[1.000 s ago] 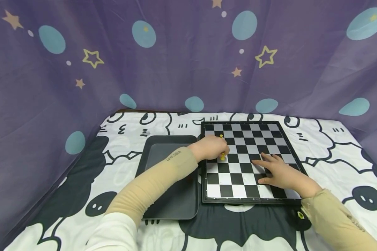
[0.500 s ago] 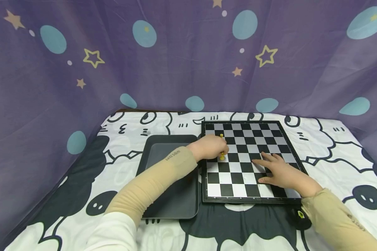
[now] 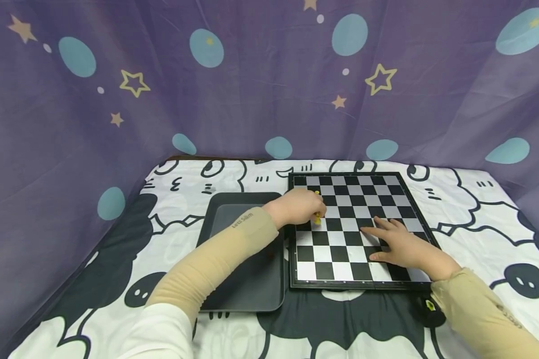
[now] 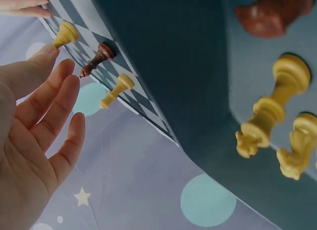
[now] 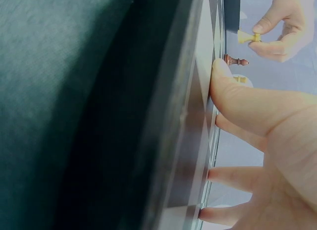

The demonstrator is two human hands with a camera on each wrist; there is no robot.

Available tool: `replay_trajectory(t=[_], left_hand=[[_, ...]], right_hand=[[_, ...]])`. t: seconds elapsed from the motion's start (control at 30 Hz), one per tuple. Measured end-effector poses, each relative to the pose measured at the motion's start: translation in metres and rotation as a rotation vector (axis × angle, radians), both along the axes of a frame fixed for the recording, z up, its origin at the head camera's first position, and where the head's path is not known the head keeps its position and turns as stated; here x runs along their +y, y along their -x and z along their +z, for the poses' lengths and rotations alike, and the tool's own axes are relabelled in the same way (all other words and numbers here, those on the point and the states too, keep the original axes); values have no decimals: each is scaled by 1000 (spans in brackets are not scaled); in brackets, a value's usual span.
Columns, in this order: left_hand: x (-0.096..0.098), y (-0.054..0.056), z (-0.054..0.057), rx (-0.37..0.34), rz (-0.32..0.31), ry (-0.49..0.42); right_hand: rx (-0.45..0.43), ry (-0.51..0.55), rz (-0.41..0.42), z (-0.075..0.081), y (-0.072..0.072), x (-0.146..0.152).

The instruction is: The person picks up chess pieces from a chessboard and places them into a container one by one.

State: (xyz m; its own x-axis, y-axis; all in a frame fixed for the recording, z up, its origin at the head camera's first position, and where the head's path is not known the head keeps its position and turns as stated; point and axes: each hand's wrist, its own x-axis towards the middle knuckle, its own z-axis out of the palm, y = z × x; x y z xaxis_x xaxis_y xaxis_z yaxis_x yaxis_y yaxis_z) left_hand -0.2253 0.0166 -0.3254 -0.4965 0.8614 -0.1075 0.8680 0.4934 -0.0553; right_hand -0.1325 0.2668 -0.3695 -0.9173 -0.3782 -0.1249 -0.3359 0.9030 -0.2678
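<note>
A yellow chess piece [image 3: 317, 219] is pinched between the thumb and fingers of my left hand [image 3: 300, 207], over the left side of the chessboard [image 3: 348, 268]. Its base points down and its top is hidden by the fingers. Just past the fingertips, a dark brown chess piece [image 4: 101, 56] stands on the board, and beyond it another yellow chess piece [image 4: 118, 90]. My right hand [image 3: 402, 248] lies with spread, straight fingers on the board's right part; its fingertips [image 5: 213, 174] touch the squares.
Left of the board sits a dark grey tray [image 3: 238, 299], partly covered by my left forearm. Inside lie a crowned yellow piece [image 4: 272, 101], a yellow knight [image 4: 298, 146] and a brown piece [image 4: 275, 14]. A patterned cloth [image 3: 476, 224] lies underneath; a purple curtain [image 3: 269, 99] hangs behind.
My left hand has shifted slightly farther away with the yellow chess piece. The right hand stays where it was on the board.
</note>
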Motion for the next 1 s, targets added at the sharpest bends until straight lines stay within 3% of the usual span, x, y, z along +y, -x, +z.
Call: replay_trajectory(t=[0.73,1.0], left_hand=[[-18,-9,9,36,-29,-70],[-29,-12,14,31,-13,-101]], right_hand=[[5,18,16,-1,-3,1],[7,15,13,-1,-2,0]])
